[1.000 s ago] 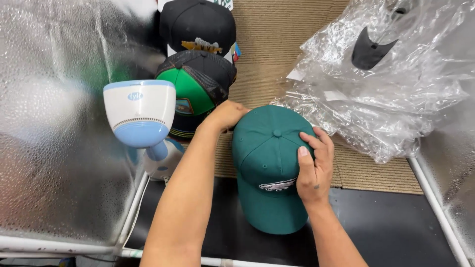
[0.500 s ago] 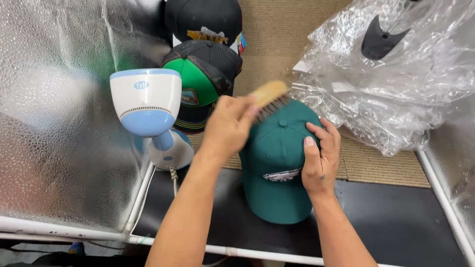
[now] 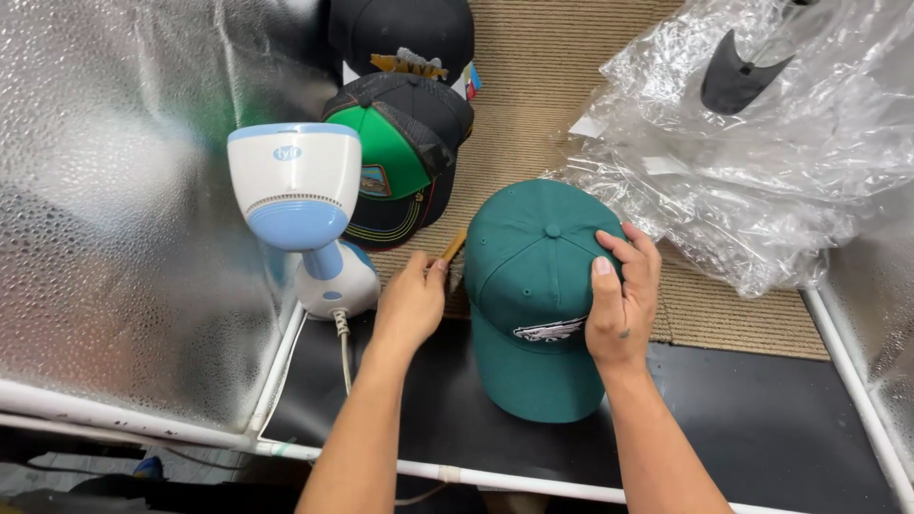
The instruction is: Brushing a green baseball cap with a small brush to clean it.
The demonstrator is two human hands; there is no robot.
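- Right hand (image 3: pixel 621 305) was cupped over the side of the green cap (image 3: pixel 533 286), thumb and fingers spread on the crown, pinning it in place.
- Left hand (image 3: pixel 411 306) was closed around a small wooden brush (image 3: pixel 453 249), with only the tip poking out, right next to the cap's left edge.
- That green cap sat brim toward the camera, with a white embroidered patch on the front, half on the black mat (image 3: pixel 762 419) and half on the tan woven surface (image 3: pixel 571 86) behind it.
- Just left of the brush hand stood a white and blue handheld steamer (image 3: pixel 297 190), its cord trailing down over the mat.
- Behind that were two more caps: a black and green mesh-back cap (image 3: pixel 405 162) with a colourful patch, then a black cap (image 3: pixel 400 33) with a gold design.
- Off to the right was a big crumpled clear plastic bag (image 3: pixel 762 162) with something dark inside, can't tell what.
- Silver bubbled reflective panel (image 3: pixel 114 209) on the left and a white pipe frame (image 3: pixel 533 481) round the edges.
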